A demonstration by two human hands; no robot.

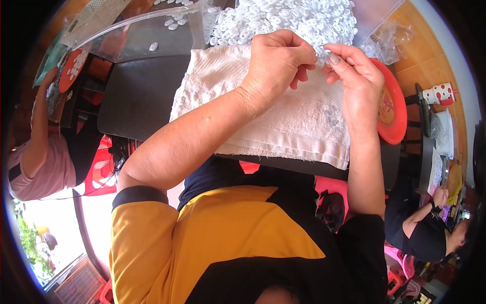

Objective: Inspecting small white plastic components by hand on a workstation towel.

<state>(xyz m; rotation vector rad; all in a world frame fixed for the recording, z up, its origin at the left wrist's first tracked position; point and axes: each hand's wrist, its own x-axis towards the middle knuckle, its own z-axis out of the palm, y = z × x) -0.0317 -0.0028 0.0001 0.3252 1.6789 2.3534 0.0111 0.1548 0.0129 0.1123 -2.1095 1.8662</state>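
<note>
Head view: both my hands are up at the far edge of the towel, right at the pile of small white plastic rings. Left hand curled, fingers pinched shut near the pile's near edge; right hand thumb and forefinger pinched together just beside it. The piece between the fingertips is too small to make out, probably one ring. My read: mid pick-and-fit, one small part per cycle; next move needs a fine fingertip grip and a short reach back into the pile. Rings are glossy, hard, oval-ish and heaped loose; a few strays lie in the clear plastic tray far left. Towel is cream, nubby, folded flat over the dark matte table. Orange-red round plate sits to the right, partly behind my right hand. Other people sit at the left and right edges.
</note>
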